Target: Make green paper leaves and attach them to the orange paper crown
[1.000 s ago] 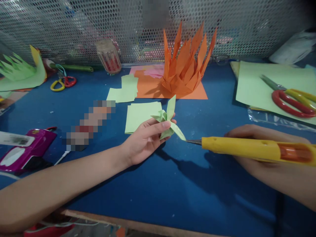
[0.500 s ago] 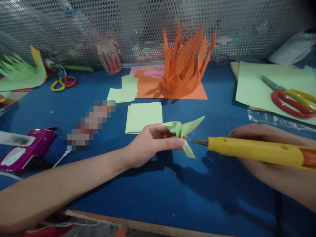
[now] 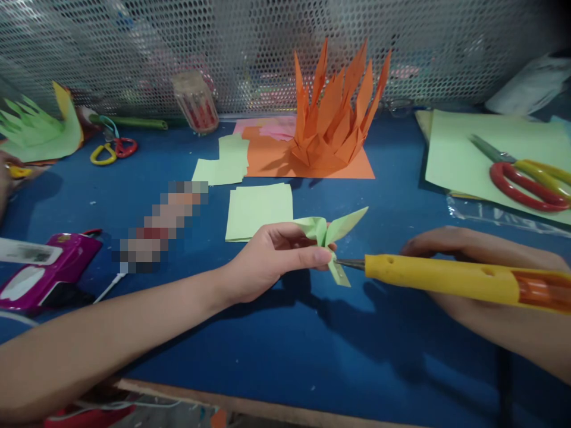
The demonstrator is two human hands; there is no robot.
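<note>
My left hand (image 3: pixel 281 258) is closed, pinching a folded light-green paper piece (image 3: pixel 343 229) between thumb and fingers above the blue table. Pointed green flaps stick out beyond my fingertips. My right hand (image 3: pixel 459 285) is wrapped round a yellow hot glue gun (image 3: pixel 423 274) with an orange section near its back end. The gun's dark metal nozzle points left and meets the lower part of the folded paper by my left thumb. Behind my left hand lies a stack of square green paper sheets (image 3: pixel 260 211).
An orange folded-paper piece with tall points (image 3: pixel 334 119) stands on an orange sheet (image 3: pixel 267 160) at the back. Scissors (image 3: pixel 529 178) lie on green paper at right. Small scissors (image 3: pixel 113 148), a clear jar (image 3: pixel 196 104) and a purple device (image 3: pixel 51 270) sit left. Another person's hand (image 3: pixel 6 172) shows at the left edge.
My right hand has moved the glue gun left, bringing its nozzle from just short of the green paper onto it. Another person's hand has come in at the left edge.
</note>
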